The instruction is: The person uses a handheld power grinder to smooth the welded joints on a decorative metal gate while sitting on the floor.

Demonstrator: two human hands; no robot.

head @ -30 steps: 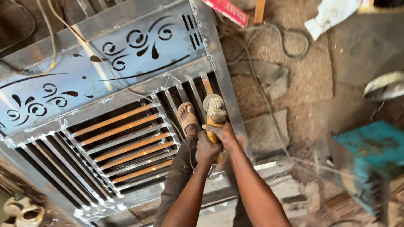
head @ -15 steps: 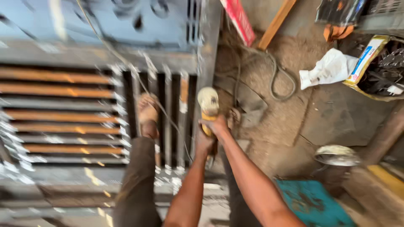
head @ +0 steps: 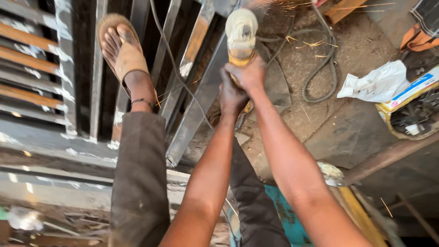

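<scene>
Both my hands grip a yellow angle grinder [head: 241, 33] held out in front of me. My left hand [head: 231, 93] wraps the rear of its body; my right hand [head: 249, 73] holds it just ahead. The grinder's head sits over the right edge of a steel gate frame [head: 201, 98] lying flat on the ground. Orange sparks [head: 311, 43] fly to the right from the top of the tool. My sandalled foot [head: 124, 50] stands on the gate's bars. The grinder's cable [head: 171, 59] runs down across the bars.
A grey hose [head: 322, 68] loops on the dirt floor to the right. Crumpled white paper [head: 377, 82] and a yellow-rimmed box of parts [head: 411, 114] lie at the far right. A rusty pipe [head: 388, 155] and a teal object [head: 281, 215] sit near my legs.
The view has closed in and swung right along the gate's edge. The grinder now throws sparks, which were not seen before. Both hands stay on the tool.
</scene>
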